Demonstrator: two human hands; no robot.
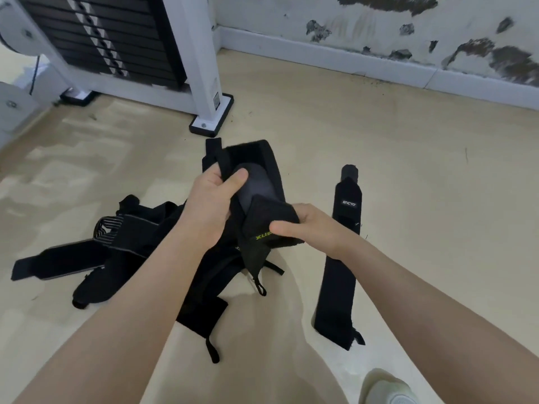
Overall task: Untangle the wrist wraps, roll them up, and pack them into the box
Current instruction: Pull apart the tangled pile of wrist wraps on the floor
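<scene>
While a black wrist wrap [256,182] was held above the pale floor [393,147], its upper band was gripped by the left hand [214,196] and its lettered end pinched by the right hand [309,225]. More tangled wraps [116,243] were heaped on the floor at left; one flattened wrap [339,258] was laid at right. A weight machine [116,39] and stained wall [408,24] were seen behind.

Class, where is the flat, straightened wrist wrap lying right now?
In the head view, the flat wrap lies stretched out on the floor, to the right of the right hand, apart from the tangled pile at left.
</scene>
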